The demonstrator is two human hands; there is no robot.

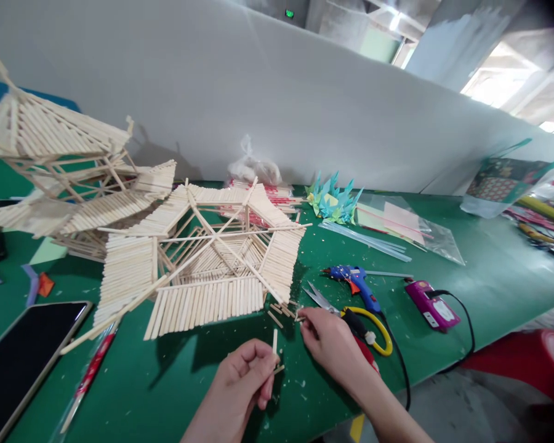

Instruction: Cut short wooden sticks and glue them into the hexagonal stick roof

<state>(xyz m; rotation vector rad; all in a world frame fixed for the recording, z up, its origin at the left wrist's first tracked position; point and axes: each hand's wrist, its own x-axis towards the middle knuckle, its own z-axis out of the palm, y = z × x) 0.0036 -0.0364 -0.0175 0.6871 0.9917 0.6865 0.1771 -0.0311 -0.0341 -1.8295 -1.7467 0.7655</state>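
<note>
My left hand [249, 375] is closed in a pinch on short wooden sticks [276, 341], one pointing up and another poking out sideways below it. Just to the right, my right hand [327, 341] reaches to the table with its fingertips pinched on a short wooden stick [298, 318]. Beside those fingertips lies a small heap of cut stick pieces [277, 314]. Behind both hands stands a many-sided model roof of wooden sticks [203, 304], with long sticks crossing over its open middle. Scissors [321, 298] with yellow handles lie partly behind my right hand.
A blue glue gun [353, 280] and a magenta power box [431, 304] with a black cord are at the right. A tiered stick model [60, 132] stands at the far left, a phone [23, 363] in front. Blue-green folded paper [335, 200] sits at the back.
</note>
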